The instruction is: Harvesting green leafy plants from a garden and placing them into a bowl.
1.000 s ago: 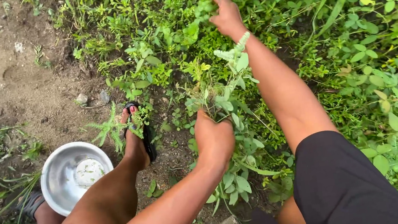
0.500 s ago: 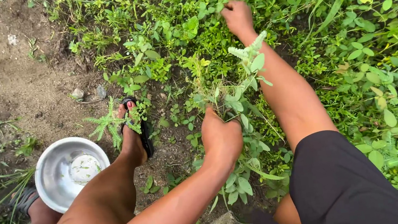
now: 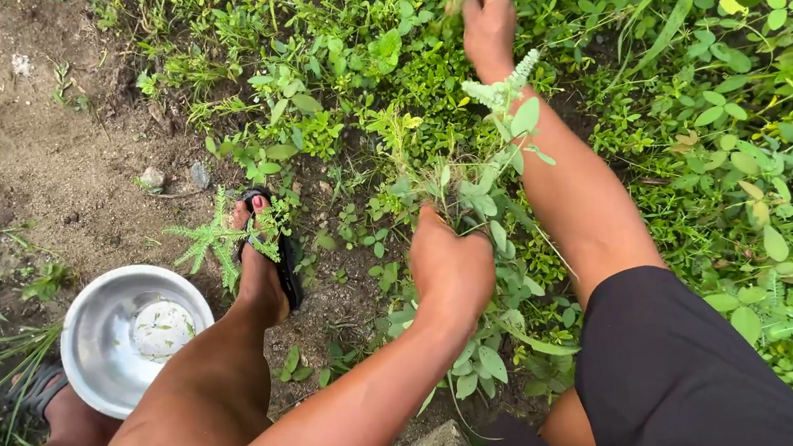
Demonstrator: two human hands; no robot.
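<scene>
Bunch of weeds gripped in left hand, right hand pinching leafy plants beside bare soil.

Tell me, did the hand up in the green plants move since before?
Yes. The right hand moved rightwards and slightly up, farther from the sandalled foot.

Green weeds are showing above the left fingers; silver bowl, black sandal, black shorts.
</scene>
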